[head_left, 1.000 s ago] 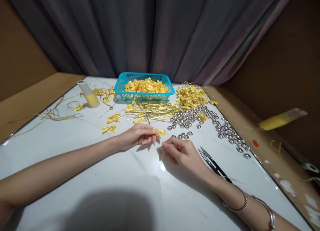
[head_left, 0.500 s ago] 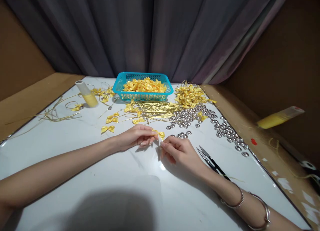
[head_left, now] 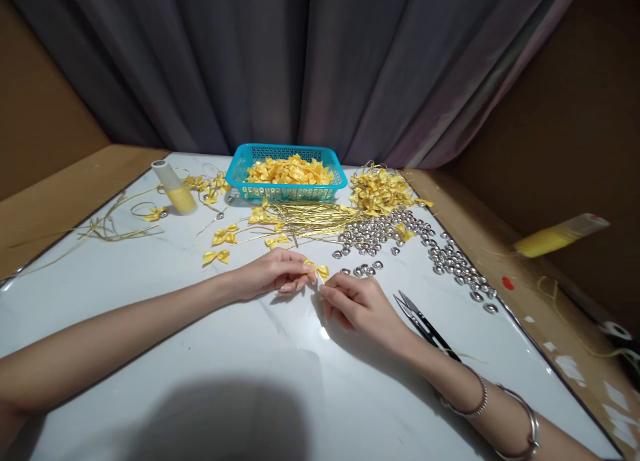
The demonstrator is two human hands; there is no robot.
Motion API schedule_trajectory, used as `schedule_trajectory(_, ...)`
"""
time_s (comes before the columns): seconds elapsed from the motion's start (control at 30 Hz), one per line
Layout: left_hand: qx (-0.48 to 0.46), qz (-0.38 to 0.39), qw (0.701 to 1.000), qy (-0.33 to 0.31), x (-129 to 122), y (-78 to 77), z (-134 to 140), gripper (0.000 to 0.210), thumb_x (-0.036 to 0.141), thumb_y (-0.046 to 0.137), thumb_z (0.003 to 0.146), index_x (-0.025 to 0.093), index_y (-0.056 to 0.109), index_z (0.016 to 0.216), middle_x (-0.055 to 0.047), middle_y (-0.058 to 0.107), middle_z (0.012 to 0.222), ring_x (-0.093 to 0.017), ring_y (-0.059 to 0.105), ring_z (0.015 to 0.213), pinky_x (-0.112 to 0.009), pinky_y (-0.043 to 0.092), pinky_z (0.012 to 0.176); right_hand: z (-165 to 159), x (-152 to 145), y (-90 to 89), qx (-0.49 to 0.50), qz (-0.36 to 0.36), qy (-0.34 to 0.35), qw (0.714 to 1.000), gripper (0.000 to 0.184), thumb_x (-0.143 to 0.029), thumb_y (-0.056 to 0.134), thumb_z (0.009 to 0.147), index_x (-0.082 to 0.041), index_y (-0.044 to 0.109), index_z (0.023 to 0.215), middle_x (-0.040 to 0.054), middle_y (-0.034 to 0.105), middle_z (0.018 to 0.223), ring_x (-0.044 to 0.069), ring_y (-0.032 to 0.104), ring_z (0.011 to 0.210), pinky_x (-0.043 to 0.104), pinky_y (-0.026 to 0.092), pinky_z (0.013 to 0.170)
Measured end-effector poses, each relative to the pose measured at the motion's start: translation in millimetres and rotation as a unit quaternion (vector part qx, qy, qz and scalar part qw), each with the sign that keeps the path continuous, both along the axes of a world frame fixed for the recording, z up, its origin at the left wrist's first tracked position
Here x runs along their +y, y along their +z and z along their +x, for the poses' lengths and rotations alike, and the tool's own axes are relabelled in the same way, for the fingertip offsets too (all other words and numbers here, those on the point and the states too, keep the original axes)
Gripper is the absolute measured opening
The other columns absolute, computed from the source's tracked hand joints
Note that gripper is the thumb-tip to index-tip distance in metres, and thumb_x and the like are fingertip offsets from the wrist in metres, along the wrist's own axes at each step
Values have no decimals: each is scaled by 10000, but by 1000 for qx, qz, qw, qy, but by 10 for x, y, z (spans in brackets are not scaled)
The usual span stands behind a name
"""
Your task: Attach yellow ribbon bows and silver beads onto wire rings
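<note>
Between the thumb and fingers of my left hand is a small yellow ribbon bow, one loop sticking out to the right. My right hand is pinched on a thin pale strip that runs up to the middle of the bow; I cannot make out whether it is cord or a tool's tip. Both hands are just above the white table. Black thread snips lie beside my right wrist. Nearest to my left hand are loose yellow bows.
A blue basket of yellow bows stands at the back. Gold cords lie before it, with piled corded bows and silver beads to the right. A glue bottle stands left; another yellow-filled bottle is far right.
My right hand has shifted very slightly, still pinching at the bow. The bow's right loop sits a little lower. My left hand is practically still.
</note>
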State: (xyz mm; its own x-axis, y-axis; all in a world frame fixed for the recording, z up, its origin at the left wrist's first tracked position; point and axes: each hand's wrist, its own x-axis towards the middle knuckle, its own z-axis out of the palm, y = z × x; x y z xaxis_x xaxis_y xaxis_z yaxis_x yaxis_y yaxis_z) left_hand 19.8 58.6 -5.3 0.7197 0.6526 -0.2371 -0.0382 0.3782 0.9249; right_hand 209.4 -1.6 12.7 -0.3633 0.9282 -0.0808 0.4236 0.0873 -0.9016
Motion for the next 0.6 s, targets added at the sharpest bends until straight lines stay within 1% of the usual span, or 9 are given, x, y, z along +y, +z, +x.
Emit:
schedule_trajectory(0.17, 11, 29, 999, -5, -23, -10, 0, 234, 315, 607, 811, 94, 608, 735, 38, 477, 511, -38, 334, 383, -181, 259, 391, -5, -12, 18, -9, -6, 1, 1000, 333, -230, 449, 876, -187, 503, 551, -47, 472, 408, 80, 407, 380, 225, 338, 489)
schedule_trajectory(0.33, 12, 55, 998, 1, -51, -29, 16, 207, 291, 580, 841, 96, 606, 776, 39, 484, 523, -35, 337, 381, -171, 256, 378, -26, -4, -8, -7, -5, -12, 1000, 347, -203, 437, 880, -192, 486, 536, -54, 453, 401, 78, 391, 369, 221, 326, 477)
schedule_trajectory(0.43, 12, 57, 998, 11, -71, -16, 31, 209, 298, 584, 841, 99, 598, 778, 44, 483, 527, -31, 332, 376, -166, 255, 371, -48, -3, -33, -4, -4, -22, 1000, 346, -203, 437, 878, -192, 483, 536, -54, 449, 399, 81, 399, 369, 220, 326, 477)
schedule_trajectory(0.6, -2, 38, 999, 23, -101, 6, 45, 227, 324, 601, 836, 108, 583, 772, 61, 451, 502, -33, 306, 367, -152, 266, 345, -90, -25, -64, -1, 3, -51, 999, 344, -222, 443, 877, -194, 480, 537, -52, 445, 404, 82, 390, 371, 223, 311, 470)
